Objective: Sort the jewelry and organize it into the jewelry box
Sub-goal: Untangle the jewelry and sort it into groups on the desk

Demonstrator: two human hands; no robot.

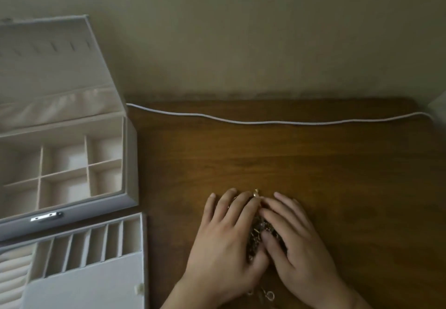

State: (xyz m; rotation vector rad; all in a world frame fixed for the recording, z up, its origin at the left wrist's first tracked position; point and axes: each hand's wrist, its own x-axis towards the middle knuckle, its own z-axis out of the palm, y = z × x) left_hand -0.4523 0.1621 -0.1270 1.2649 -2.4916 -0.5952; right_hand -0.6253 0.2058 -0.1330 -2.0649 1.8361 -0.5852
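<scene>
Both hands lie flat with straight fingers, the left hand (224, 248) and the right hand (296, 243) side by side in the lower middle of the frame, pressing on a tangled pile of jewelry (261, 232) on the wooden table (337, 175); they grip nothing, and I think they cover the pile to keep it together or spread it out for sorting. The jewelry box (130, 163) sits open at the left, well apart from the pile, its little compartments showing nothing inside. Its pulled-out tray (143, 248) lies just below it, likely ready for the sorted pieces.
</scene>
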